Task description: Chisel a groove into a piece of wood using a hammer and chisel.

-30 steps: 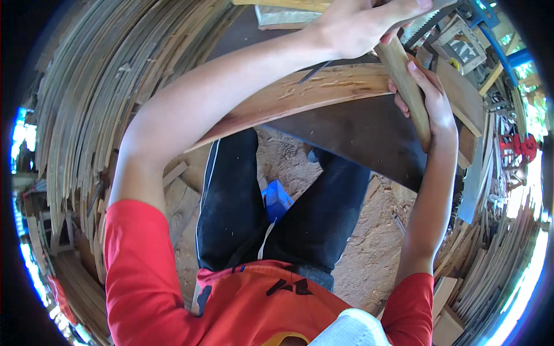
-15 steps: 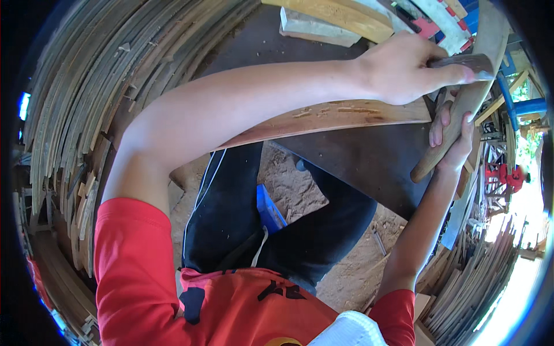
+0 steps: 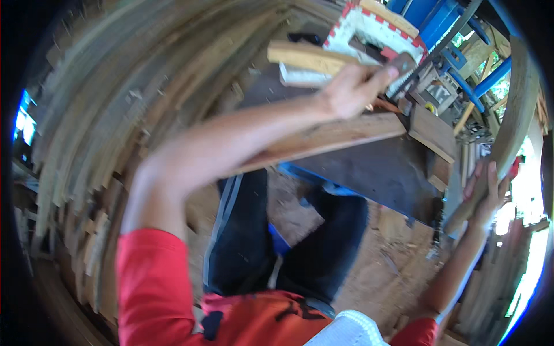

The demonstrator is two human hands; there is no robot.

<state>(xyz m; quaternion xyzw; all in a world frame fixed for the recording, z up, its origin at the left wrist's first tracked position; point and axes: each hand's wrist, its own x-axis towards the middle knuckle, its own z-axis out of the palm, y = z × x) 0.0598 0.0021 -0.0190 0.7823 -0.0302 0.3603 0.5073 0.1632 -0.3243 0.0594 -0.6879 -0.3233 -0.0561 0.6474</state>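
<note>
My left hand [image 3: 356, 89] reaches across and is closed round the rounded end of a long, narrow, dark tool [image 3: 440, 47]; its kind is hard to make out, and it points up to the far right. My right hand [image 3: 486, 193] is wrapped round the lower part of a curved wooden piece [image 3: 515, 106], which stands tilted at the right, apart from the tool. Beneath my left forearm a wooden plank [image 3: 346, 137] lies across the dark worktable [image 3: 369, 173]. Small wood blocks [image 3: 431, 134] sit at the plank's right end.
Long stacked boards [image 3: 104, 132] fill the left side. At the back are a yellowish wood block [image 3: 306, 56], a white frame with red edging [image 3: 346, 26] and blue metal machinery [image 3: 427, 17]. More boards [image 3: 490, 288] stand at the right, beyond the sandy floor [image 3: 381, 254].
My left hand and the tool have come away from the curved wooden piece. My right hand has carried that piece right and nearer. The whole view has shifted too.
</note>
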